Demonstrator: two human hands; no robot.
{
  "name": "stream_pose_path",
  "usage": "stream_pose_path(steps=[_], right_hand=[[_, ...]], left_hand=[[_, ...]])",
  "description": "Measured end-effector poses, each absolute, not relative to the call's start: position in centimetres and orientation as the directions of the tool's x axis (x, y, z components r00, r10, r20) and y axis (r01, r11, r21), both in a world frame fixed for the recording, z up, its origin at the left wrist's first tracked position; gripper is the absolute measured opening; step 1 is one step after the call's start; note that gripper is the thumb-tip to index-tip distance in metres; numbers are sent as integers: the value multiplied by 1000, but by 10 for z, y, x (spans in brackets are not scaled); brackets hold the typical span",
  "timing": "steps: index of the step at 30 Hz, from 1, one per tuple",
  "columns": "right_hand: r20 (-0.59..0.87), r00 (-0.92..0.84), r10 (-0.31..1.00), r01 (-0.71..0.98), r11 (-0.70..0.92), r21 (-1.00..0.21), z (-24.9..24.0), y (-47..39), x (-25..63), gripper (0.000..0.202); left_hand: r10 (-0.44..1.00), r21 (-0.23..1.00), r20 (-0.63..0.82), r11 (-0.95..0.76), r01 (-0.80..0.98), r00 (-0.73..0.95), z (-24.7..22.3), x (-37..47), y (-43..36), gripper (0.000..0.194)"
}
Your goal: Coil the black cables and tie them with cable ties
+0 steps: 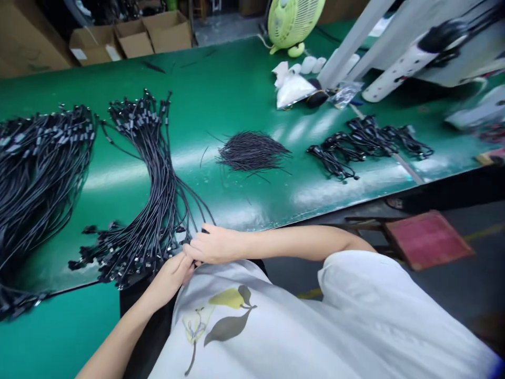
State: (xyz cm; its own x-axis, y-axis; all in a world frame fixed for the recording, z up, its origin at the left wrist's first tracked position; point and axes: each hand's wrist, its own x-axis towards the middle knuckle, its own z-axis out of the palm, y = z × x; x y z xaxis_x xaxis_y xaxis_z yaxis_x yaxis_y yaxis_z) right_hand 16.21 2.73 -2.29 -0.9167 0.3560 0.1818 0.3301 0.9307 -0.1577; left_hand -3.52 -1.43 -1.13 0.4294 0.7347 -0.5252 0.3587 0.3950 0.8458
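Close to my body at the table's front edge, my left hand (172, 273) and my right hand (213, 243) meet with fingers closed. A black cable runs up to my right hand, and the part between my fingertips is mostly hidden. Just left of my hands lies a loose bundle of black cables (160, 173), their connectors spread towards the near edge and small grey sleeves at the far ends. Farther right is a heap of short thin black ties (252, 151), out of reach of both hands at this moment.
A larger mass of black cables (43, 173) covers the left of the green table (229, 79). Coiled cables (366, 138) lie on the right. Behind are a bag of white material (294, 90), a green fan (294, 23) and cardboard boxes (168, 34). A red stool (428, 239) stands right.
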Motion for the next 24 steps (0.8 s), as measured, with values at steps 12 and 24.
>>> stream_pose_path(steps=[12,24], right_hand=[[-83,-872,483,473,785,-401,-31,23,179,46],[181,26,983,969,19,-245,-54,201,354,24]], left_hand=[[739,587,-314,-344,733,597,-6,-16,-1,27],[852,887,-436,460,-19,291,-18,6,16,40]])
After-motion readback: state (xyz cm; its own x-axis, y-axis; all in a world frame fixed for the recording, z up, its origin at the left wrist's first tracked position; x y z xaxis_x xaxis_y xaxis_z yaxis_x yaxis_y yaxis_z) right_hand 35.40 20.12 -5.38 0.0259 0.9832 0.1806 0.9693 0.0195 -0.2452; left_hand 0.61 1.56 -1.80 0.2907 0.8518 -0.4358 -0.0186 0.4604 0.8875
